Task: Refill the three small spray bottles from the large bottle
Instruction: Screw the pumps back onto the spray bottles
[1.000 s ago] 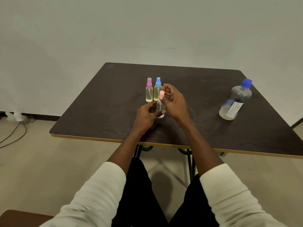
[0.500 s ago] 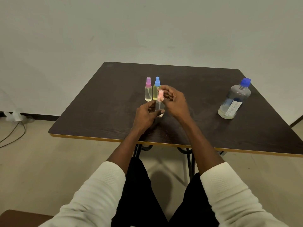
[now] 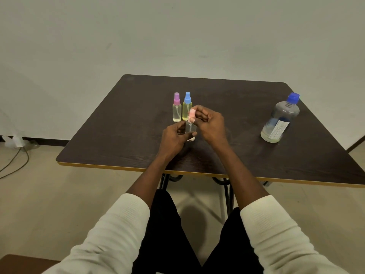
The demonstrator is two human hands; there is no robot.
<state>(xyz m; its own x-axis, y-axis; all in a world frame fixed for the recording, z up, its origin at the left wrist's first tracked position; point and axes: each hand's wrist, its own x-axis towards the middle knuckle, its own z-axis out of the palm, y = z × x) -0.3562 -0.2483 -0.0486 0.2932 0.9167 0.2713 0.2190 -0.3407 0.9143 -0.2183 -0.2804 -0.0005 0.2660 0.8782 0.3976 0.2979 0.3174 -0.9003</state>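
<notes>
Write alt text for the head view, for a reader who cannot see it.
The left hand holds a small clear spray bottle while the right hand pinches its pink spray cap. Behind stand purple-capped and blue-capped bottles; right, a large blue-capped bottle.

A plain pale wall [image 3: 177, 32] fills the far half of the scene, meeting a light beige floor [image 3: 59, 204] along a dark skirting strip [image 3: 47, 141] at the left. A dark wood-grain tabletop [image 3: 122, 135] with a yellowish edge band [image 3: 98, 166] stands on black metal legs [image 3: 227, 192], and its shadow falls on the floor beneath. At the far left, dark cables [image 3: 17, 165] trail over the floor from what may be a white plug or adapter [image 3: 14, 140], and a brown surface [image 3: 23, 264] shows at the near left corner.
</notes>
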